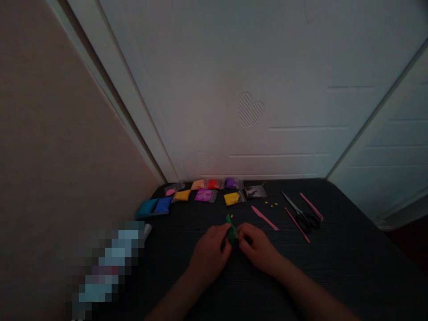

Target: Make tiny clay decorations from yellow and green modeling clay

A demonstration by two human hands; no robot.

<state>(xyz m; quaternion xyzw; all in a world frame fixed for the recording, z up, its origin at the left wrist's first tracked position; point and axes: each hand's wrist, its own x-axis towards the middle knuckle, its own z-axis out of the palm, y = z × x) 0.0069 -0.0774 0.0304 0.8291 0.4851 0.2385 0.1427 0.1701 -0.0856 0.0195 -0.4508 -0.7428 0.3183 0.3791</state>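
A small green packet of what looks like modelling clay (231,235) is between my two hands, above the dark table. My left hand (211,247) grips its green side, with thumb and fingers closed. On the clear plastic edge, the fingers of my right hand (256,244) are pinched together. My fingers cover much of the packet, so I cannot tell whether it is torn. Just beyond it lies a tiny yellow bit (232,216). A pink plastic knife (265,218) rests past my right hand, near a few small yellow pieces (271,205).
Clay packets line the back, including yellow (231,199), magenta (204,195), red (214,183), purple (232,183) and blue (162,206). At right lie black-handled scissors (302,217) between pink tools (297,225). A white panelled surface (217,111) rises behind the table (344,249).
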